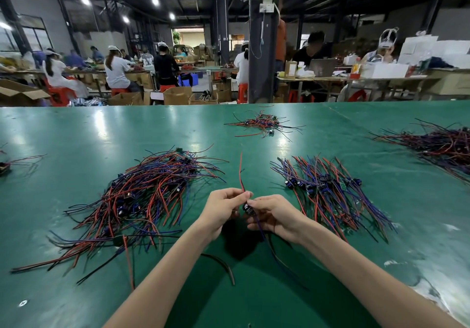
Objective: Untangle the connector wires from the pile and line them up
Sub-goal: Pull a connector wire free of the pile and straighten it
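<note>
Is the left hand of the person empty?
No, the left hand pinches a red wire at its fingertips, while the right hand grips the dark connector just beside it.

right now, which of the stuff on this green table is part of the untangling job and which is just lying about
In the job:
- connector wire, pinched by left hand and right hand
- tangled pile
- lined-up row

Probably just lying about:
- far small heap
- heap at right edge
- loose black wire
</note>
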